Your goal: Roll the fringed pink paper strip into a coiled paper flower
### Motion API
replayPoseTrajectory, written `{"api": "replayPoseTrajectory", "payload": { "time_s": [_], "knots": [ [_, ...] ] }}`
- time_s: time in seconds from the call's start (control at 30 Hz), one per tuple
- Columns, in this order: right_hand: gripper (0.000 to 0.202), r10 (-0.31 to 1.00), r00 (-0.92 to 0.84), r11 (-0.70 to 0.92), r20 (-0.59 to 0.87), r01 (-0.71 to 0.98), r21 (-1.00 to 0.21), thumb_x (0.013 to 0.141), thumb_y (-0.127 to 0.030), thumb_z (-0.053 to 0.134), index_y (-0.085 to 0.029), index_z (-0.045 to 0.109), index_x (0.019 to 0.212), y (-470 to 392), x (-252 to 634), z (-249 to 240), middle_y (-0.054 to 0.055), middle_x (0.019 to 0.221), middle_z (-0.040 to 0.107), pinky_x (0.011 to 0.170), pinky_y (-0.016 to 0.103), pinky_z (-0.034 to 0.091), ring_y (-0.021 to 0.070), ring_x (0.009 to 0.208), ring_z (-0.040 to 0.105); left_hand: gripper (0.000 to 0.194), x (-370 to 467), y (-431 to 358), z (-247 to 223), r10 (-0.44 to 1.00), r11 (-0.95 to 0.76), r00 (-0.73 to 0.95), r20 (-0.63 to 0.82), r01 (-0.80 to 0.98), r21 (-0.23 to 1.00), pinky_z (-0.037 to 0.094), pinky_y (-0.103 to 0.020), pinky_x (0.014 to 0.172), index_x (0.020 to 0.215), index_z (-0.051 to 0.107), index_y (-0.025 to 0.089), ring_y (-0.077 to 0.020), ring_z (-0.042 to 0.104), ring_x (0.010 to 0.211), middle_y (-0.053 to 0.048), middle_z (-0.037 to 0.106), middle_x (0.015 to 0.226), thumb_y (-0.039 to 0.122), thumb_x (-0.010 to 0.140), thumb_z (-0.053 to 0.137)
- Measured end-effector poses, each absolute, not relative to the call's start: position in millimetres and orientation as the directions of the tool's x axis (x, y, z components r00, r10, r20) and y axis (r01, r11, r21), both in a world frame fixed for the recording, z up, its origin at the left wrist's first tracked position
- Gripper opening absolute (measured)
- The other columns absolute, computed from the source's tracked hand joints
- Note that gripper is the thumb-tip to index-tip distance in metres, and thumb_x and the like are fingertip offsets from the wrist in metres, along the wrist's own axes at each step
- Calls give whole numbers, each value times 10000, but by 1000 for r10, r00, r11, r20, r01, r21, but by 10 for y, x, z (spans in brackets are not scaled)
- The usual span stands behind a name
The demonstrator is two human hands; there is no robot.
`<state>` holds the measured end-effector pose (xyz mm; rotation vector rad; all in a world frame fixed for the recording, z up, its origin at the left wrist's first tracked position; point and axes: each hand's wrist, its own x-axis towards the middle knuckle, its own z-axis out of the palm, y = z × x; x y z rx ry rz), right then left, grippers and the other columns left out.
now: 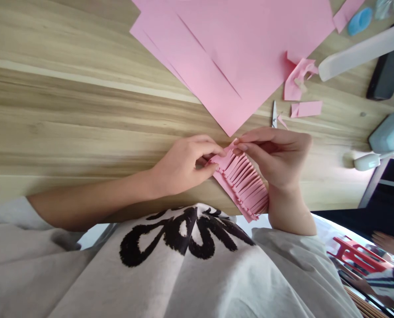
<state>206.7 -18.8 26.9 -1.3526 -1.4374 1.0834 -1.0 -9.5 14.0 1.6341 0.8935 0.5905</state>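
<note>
Pink fringed paper strip [247, 184] looks mostly slit from where I stand; bare left hand [190, 160] and right hand [276, 154] both pinch its end, while large pink paper sheets [243, 48] lie unfringed.

The person before me wears one camera, head-mounted, axis forward and steeply down. Range is close: the left hand [190, 162] and right hand [278, 154] sit mid-frame, the grey shirt [197, 285] occupies the lower field, and the wooden table [94, 115] spans the upper field.
</note>
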Motion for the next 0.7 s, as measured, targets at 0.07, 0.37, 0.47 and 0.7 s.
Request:
{"api": "replayPoseTrajectory", "payload": {
  "time_s": [0.07,0.37,0.47,0.7],
  "knots": [
    [234,999,-40,40,31,237,-971,720,-45,789,-244,813,842,-190,2068,267,-24,787,787,632,231,610,129,700,732,224,-10,-98,137,806,-91,587,-72,243,966,571,-221,699,1041,730,107,-133,693,842,-87,726,1006,99,842,628],
    [215,999,-15,40,37,264,-964,733,-64,784,-250,811,836,-199,2067,276,-29,786,792,643,269,633,155,704,748,218,-2,-100,140,810,-96,582,-67,243,965,574,-207,686,1035,735,113,-126,698,836,-77,729,1000,100,842,634],
    [234,999,-22,49,45,250,-967,725,-57,791,-262,811,836,-201,2068,273,-39,784,790,638,261,624,148,708,745,228,-5,-96,140,810,-100,583,-65,247,964,577,-212,686,1047,736,105,-134,701,847,-83,730,1003,100,843,634],
    [272,997,-39,76,68,257,-963,694,-39,817,-269,806,839,-195,2077,258,-42,801,787,644,277,616,149,729,737,235,-5,-90,138,806,-95,588,-64,236,967,586,-215,691,1055,732,95,-128,700,832,-88,728,1009,93,846,623]
  ]
}}
